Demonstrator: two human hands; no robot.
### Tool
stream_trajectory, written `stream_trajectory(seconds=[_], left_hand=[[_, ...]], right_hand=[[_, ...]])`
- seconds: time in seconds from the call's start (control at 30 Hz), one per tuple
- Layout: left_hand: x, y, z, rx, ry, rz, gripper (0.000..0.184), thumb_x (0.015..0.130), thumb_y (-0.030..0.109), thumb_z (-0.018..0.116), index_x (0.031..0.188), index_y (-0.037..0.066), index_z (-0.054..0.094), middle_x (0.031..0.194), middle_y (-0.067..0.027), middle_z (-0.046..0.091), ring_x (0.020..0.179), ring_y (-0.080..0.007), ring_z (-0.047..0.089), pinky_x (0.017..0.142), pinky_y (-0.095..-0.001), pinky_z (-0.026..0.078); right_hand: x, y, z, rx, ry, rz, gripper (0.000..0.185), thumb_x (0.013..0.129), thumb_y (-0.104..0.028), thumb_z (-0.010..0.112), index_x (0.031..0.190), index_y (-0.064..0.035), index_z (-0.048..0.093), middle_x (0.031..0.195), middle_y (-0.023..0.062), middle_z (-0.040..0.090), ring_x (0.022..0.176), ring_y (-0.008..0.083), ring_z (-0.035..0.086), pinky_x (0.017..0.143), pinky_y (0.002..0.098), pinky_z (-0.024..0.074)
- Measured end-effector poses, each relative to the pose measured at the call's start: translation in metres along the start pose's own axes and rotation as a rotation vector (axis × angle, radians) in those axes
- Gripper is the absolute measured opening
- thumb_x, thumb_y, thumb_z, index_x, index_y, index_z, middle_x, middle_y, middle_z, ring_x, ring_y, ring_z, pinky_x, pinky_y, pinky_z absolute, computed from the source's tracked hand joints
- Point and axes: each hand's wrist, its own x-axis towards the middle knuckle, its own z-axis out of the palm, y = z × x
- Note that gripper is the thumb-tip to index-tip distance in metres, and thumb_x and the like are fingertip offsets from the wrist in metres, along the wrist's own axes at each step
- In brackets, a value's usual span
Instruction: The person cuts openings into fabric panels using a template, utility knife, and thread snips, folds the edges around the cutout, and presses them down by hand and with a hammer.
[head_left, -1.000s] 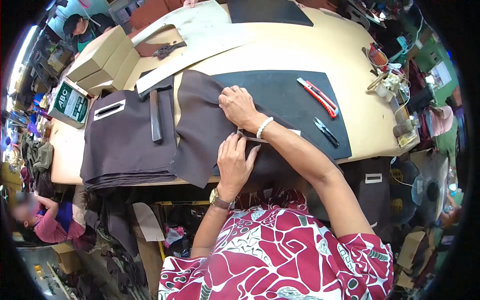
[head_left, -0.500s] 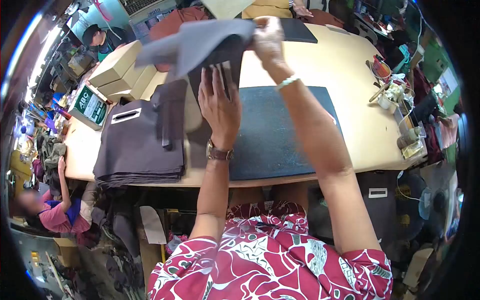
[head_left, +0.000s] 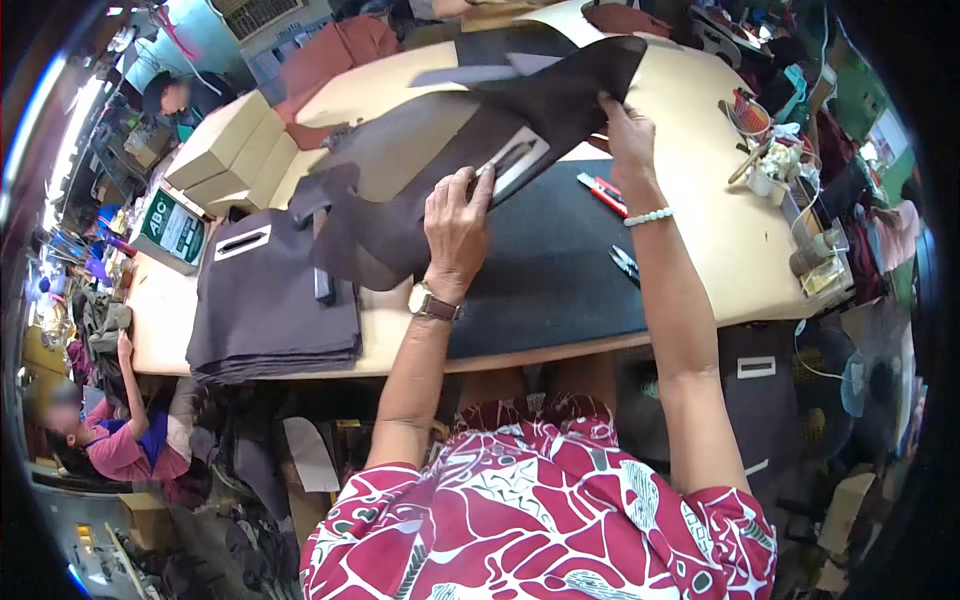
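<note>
A dark brown sheet panel (head_left: 400,215) with a white-bordered slot (head_left: 522,160) is raised aslant above the table. My right hand (head_left: 632,140) pinches its right edge. My left hand (head_left: 458,225) has its fingers bent over the lower edge beside the white border; the thumb is hidden. Beneath lies a dark blue cutting mat (head_left: 550,290). A red utility knife (head_left: 605,195) and a small pair of snips or pliers (head_left: 626,264) rest on the mat near my right forearm. To the left is a stack of similar dark panels (head_left: 270,310), the top one with a white-bordered slot.
Cardboard boxes (head_left: 225,150) and a green-and-white ABC box (head_left: 172,230) stand at the table's left. A red basket (head_left: 748,116) and a container of scraps (head_left: 770,175) sit at the right edge. One person (head_left: 135,430) is at lower left; another (head_left: 185,95) is behind the boxes.
The panel has swung down and spread out, bringing its slot into view. My right hand has moved right and toward me. The knife and snips now show on the mat.
</note>
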Motion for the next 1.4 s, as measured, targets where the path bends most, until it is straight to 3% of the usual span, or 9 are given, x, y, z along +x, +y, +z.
stream_trajectory(seconds=[0.13,0.2,0.27,0.37,0.5,0.6,0.7,0.9,1.4], left_hand=[[-0.037,0.004,-0.013,-0.025,-0.171,0.101,0.043,0.071,-0.003,0.057,0.112,0.010,0.061,0.100,-0.0082,0.056,0.093,-0.0257,0.055,0.076,-0.0371,0.045],[-0.051,0.012,-0.018,-0.109,-0.251,0.084,0.039,0.068,-0.003,0.059,0.105,0.009,0.062,0.092,-0.0062,0.056,0.085,-0.0240,0.054,0.071,-0.0356,0.044],[-0.064,0.016,-0.023,-0.221,-0.383,0.028,0.036,0.067,-0.004,0.060,0.100,0.009,0.062,0.087,-0.0054,0.055,0.081,-0.0237,0.054,0.070,-0.0355,0.044],[-0.065,0.023,-0.033,-0.329,-0.512,-0.060,0.024,0.064,-0.001,0.063,0.087,0.007,0.059,0.082,-0.0064,0.054,0.077,-0.0249,0.054,0.068,-0.0362,0.044],[-0.058,0.020,-0.041,-0.420,-0.658,-0.145,0.022,0.066,0.010,0.068,0.083,0.006,0.056,0.078,-0.0090,0.054,0.076,-0.0267,0.055,0.068,-0.0376,0.045],[-0.056,0.017,-0.036,-0.516,-0.776,-0.261,0.033,0.065,0.026,0.075,0.084,0.004,0.060,0.076,-0.0100,0.059,0.073,-0.0252,0.059,0.065,-0.0362,0.046],[-0.050,0.019,-0.040,-0.555,-0.926,-0.410,0.049,0.058,0.039,0.081,0.082,0.000,0.066,0.073,-0.0129,0.062,0.068,-0.0229,0.060,0.063,-0.0336,0.047],[-0.035,0.028,-0.044,-0.507,-1.042,-0.483,0.046,0.063,0.041,0.078,0.078,-0.001,0.066,0.064,-0.0126,0.061,0.061,-0.0255,0.061,0.062,-0.0347,0.048],[-0.070,0.057,-0.023,-0.561,-0.548,-0.467,0.012,0.074,0.011,0.069,0.084,0.004,0.070,0.075,-0.0112,0.061,0.072,-0.0262,0.060,0.067,-0.0360,0.046]], right_hand=[[-0.012,0.032,-0.054,-0.334,0.089,-0.175,0.023,0.083,-0.019,0.065,0.091,0.0027,0.063,0.079,0.0073,0.065,0.063,0.0104,0.058,0.054,0.0269,0.0477],[-0.025,0.053,-0.089,-0.632,0.085,-0.382,0.027,0.079,-0.015,0.066,0.095,0.0055,0.058,0.081,0.0167,0.066,0.065,0.0244,0.063,0.064,0.0347,0.0500],[-0.062,0.040,-0.099,-0.952,0.090,-0.231,0.034,0.077,-0.013,0.066,0.105,0.0033,0.056,0.091,0.0188,0.064,0.081,0.0306,0.063,0.075,0.0383,0.0490],[-0.091,0.042,-0.109,-1.451,0.294,-0.635,0.041,0.075,-0.012,0.068,0.112,0.0000,0.055,0.104,0.0169,0.059,0.097,0.0314,0.057,0.084,0.0409,0.0459],[-0.108,0.023,-0.075,-1.308,-0.051,-0.827,0.038,0.076,-0.013,0.067,0.113,-0.0045,0.058,0.107,0.0127,0.057,0.100,0.0294,0.055,0.085,0.0402,0.0456],[-0.107,0.038,-0.058,-1.014,-0.606,-0.475,0.027,0.077,-0.013,0.068,0.102,-0.0028,0.064,0.102,0.0105,0.059,0.092,0.0239,0.058,0.080,0.0346,0.0468],[-0.099,0.059,-0.055,-1.006,-0.835,-0.306,0.023,0.076,-0.016,0.069,0.096,-0.0044,0.067,0.095,0.0072,0.058,0.083,0.0208,0.058,0.075,0.0323,0.0469],[-0.098,0.071,-0.065,-0.963,-0.896,-0.302,0.026,0.076,-0.023,0.070,0.100,-0.0123,0.068,0.094,0.0055,0.057,0.094,0.0231,0.056,0.083,0.0353,0.0460],[-0.092,0.079,-0.080,-0.872,-1.010,-0.440,0.026,0.076,-0.024,0.070,0.099,-0.0119,0.068,0.101,0.0067,0.055,0.097,0.0241,0.054,0.083,0.0347,0.0451]])
